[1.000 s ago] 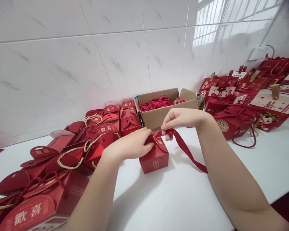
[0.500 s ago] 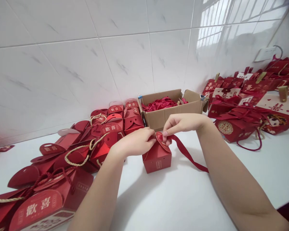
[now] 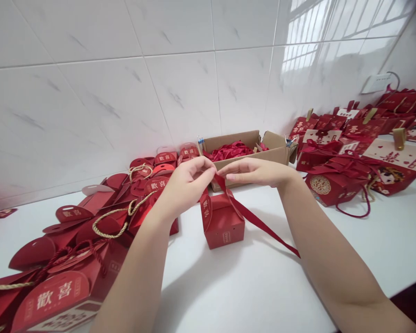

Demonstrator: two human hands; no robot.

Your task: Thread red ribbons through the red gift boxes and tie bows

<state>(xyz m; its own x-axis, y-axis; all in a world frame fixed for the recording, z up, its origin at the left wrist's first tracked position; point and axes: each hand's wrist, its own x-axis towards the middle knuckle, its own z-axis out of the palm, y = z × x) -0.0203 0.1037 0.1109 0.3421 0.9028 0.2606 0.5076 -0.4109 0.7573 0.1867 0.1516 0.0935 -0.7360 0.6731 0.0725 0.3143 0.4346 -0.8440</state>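
A small red gift box (image 3: 224,227) with gold print stands upright on the white table, its top flaps raised. A dark red ribbon (image 3: 263,225) runs from my left fingers down past the flaps, then trails right across the table until my right forearm hides it. My left hand (image 3: 190,185), above the box, pinches the ribbon's end between thumb and fingers. Beside it, my right hand (image 3: 256,172) stretches its fingers out flat towards the same end, thumb a little apart. Whether its fingertips touch the ribbon, I cannot tell.
Behind the hands sits a cardboard box (image 3: 263,156) holding red ribbons. Several red gift boxes (image 3: 64,296), some with rope handles, fill the left side. More decorated red boxes (image 3: 336,182) stand at the right. A tiled wall (image 3: 180,92) closes off the back.
Both hands have risen off the box top. My left hand now pulls up the ribbon end, my right fingers have straightened, and the box flaps have spread apart.
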